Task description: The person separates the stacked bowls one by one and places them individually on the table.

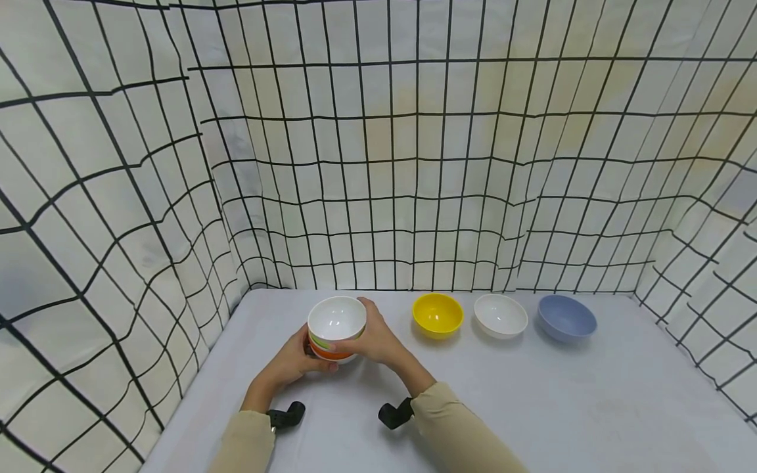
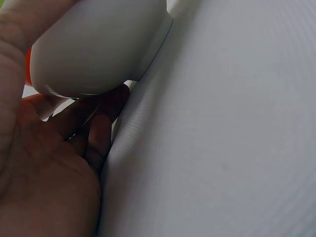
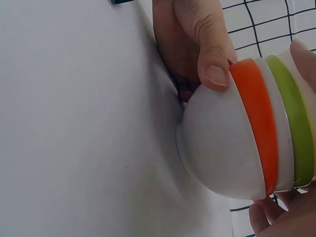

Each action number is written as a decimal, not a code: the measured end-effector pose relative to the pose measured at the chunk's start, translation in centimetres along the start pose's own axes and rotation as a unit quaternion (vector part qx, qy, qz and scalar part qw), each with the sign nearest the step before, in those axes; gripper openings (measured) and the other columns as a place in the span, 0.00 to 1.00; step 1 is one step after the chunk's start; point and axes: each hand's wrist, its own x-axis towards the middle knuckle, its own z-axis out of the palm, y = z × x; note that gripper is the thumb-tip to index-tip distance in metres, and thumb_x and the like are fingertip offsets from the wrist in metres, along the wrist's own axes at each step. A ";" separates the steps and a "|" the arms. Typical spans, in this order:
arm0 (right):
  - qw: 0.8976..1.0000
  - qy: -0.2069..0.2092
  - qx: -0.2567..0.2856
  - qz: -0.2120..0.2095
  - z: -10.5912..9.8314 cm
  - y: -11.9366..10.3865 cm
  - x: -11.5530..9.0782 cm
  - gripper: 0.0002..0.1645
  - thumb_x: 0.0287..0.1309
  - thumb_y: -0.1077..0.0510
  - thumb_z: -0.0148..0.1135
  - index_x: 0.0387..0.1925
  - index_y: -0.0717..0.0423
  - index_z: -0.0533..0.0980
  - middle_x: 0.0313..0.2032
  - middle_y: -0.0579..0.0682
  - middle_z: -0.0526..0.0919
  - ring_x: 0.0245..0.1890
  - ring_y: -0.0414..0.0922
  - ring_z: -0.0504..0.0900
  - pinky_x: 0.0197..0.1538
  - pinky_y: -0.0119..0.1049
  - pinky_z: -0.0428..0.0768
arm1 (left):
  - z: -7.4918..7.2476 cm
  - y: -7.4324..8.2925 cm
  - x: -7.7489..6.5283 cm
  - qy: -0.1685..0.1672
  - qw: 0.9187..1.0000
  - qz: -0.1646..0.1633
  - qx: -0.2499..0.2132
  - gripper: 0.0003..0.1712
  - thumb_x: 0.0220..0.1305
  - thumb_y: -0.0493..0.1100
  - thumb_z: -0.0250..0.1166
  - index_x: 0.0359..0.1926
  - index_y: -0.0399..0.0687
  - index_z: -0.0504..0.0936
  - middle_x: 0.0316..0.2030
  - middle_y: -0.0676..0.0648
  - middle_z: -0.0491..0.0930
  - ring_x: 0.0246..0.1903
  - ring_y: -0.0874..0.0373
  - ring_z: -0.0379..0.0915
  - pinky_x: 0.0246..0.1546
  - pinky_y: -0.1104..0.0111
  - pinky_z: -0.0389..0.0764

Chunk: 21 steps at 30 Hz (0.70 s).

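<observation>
A stack of nested white bowls (image 1: 336,318) stands at the left of the table, near the back. Its lowest bowl (image 3: 217,140) has an orange band, and a green band (image 3: 295,118) shows above it. My left hand (image 1: 294,360) holds the lowest bowl from the left, with the thumb on its side. From the right, my right hand (image 1: 378,336) grips the stack higher up, near the green band. In the left wrist view, the white underside (image 2: 98,47) of the lowest bowl is close to the cloth; I cannot tell whether its foot touches it.
A yellow bowl (image 1: 437,316), a white bowl (image 1: 500,316) and a blue bowl (image 1: 566,318) stand in a row to the right, along the table's back. White cloth covers the table (image 1: 532,401). Black-gridded white sheets (image 1: 402,148) hang behind and at both sides.
</observation>
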 end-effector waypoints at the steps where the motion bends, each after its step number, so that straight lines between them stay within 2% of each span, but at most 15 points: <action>1: 1.000 0.003 0.000 -0.004 0.1 0.0 0.1 0.67 0.45 0.46 0.83 0.78 0.52 0.51 0.68 0.50 0.69 0.64 0.48 0.74 0.68 0.49 0.75 | 0.0 0.0 0.0 -0.001 1.000 0.001 -0.001 0.55 0.45 0.43 0.85 0.72 0.49 0.64 0.64 0.43 0.74 0.57 0.50 0.72 0.60 0.61 0.74; 9: 0.999 0.027 0.010 -0.030 0.5 0.1 0.3 0.61 0.43 0.49 0.85 0.73 0.52 0.58 0.65 0.48 0.74 0.61 0.46 0.77 0.64 0.44 0.78 | 0.1 0.3 -0.1 0.001 1.000 -0.007 -0.009 0.56 0.45 0.42 0.84 0.73 0.47 0.63 0.66 0.43 0.72 0.60 0.50 0.70 0.63 0.59 0.72; 15: 0.999 0.037 0.014 -0.027 0.7 0.1 0.3 0.60 0.42 0.49 0.85 0.72 0.52 0.59 0.64 0.48 0.75 0.60 0.46 0.77 0.64 0.45 0.78 | 0.1 0.2 0.0 0.002 1.000 -0.009 -0.010 0.56 0.46 0.42 0.84 0.73 0.47 0.62 0.67 0.43 0.71 0.62 0.49 0.69 0.66 0.57 0.71; 21: 0.999 0.039 0.022 -0.025 0.8 0.4 0.4 0.60 0.42 0.48 0.85 0.73 0.47 0.59 0.65 0.45 0.74 0.61 0.45 0.76 0.65 0.47 0.77 | 0.1 0.1 0.1 0.003 1.000 -0.007 -0.007 0.57 0.45 0.42 0.84 0.74 0.48 0.62 0.68 0.43 0.71 0.62 0.49 0.69 0.65 0.58 0.71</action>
